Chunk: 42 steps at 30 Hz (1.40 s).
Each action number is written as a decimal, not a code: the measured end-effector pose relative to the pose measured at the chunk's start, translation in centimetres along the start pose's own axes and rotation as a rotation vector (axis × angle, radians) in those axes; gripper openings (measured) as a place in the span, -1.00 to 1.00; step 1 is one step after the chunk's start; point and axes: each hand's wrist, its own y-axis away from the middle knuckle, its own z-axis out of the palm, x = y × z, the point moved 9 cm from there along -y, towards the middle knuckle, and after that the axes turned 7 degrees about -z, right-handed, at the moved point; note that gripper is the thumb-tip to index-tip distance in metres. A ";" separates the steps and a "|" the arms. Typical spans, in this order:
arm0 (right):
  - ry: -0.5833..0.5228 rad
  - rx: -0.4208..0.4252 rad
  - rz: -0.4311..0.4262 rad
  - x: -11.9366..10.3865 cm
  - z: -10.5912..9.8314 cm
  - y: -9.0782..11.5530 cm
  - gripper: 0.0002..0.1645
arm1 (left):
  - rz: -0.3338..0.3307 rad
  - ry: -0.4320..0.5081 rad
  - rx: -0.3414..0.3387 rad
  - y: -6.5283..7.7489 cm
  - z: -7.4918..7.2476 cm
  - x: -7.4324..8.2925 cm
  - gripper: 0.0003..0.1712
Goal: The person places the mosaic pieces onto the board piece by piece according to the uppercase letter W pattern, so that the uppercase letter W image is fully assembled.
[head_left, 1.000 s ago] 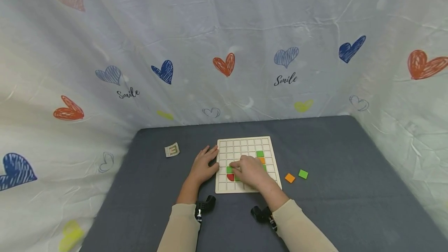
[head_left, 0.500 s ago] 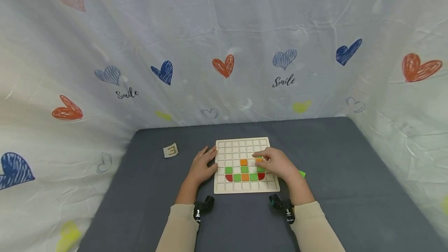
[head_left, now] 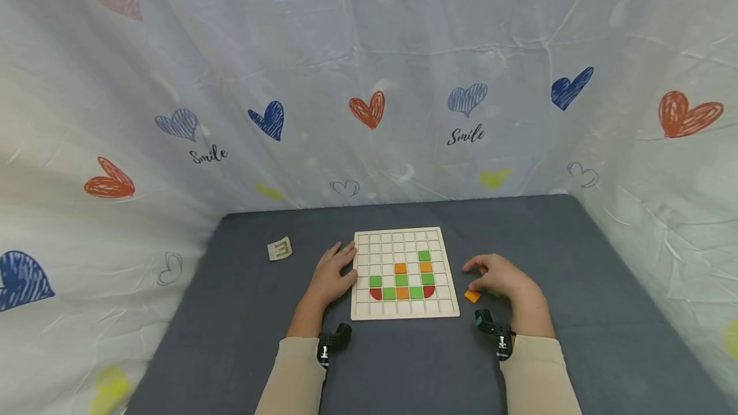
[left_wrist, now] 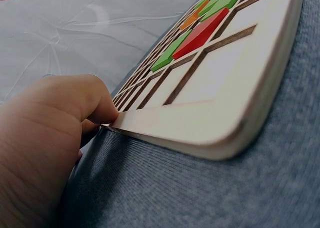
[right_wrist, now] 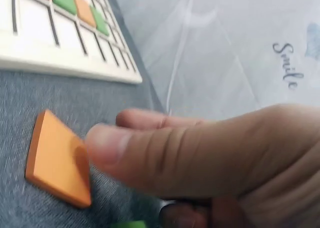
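A pale wooden grid board (head_left: 380, 310) lies on the table with green, orange and red tiles in several of its squares. My left hand (head_left: 333, 277) rests at the board's left edge, thumb and fingertips touching the rim (left_wrist: 165, 138). Right of the board, my right hand (head_left: 503, 275) hovers low with thumb and index finger apart and nothing between them. Just below the thumb lies a loose orange square tile (right_wrist: 61, 160), flat on the cloth. A green tile (right_wrist: 131, 224) is mostly hidden under that hand.
A small printed paper square (head_left: 279, 248) lies at the table's left rear. Dark grey cloth covers the table (head_left: 259, 312). A white curtain (head_left: 311, 165) with printed hearts hangs behind and at both sides. Each wrist wears a black camera (head_left: 334, 338).
My right hand has moved from over the board's tiles rightward to above the loose orange tile, uncovering the tiles on the board. My left hand stays at the board's edge.
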 end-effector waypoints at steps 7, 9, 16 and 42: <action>-0.030 0.026 0.009 1.0 0.1 -0.5 -0.65 | 0.004 -0.004 0.006 -0.2 -0.2 0.0 -0.30; -0.024 0.057 0.010 0.9 0.0 -0.7 -0.72 | 0.002 -0.004 0.005 -0.2 -0.2 -0.1 -0.30; 0.035 0.137 0.056 1.2 0.0 -1.3 -0.81 | -0.003 -0.006 0.001 -0.1 0.0 -0.2 -0.30; -0.019 0.240 -0.055 -1.8 -2.4 -0.9 -0.61 | -0.012 0.003 -0.013 0.0 0.3 -0.4 -0.30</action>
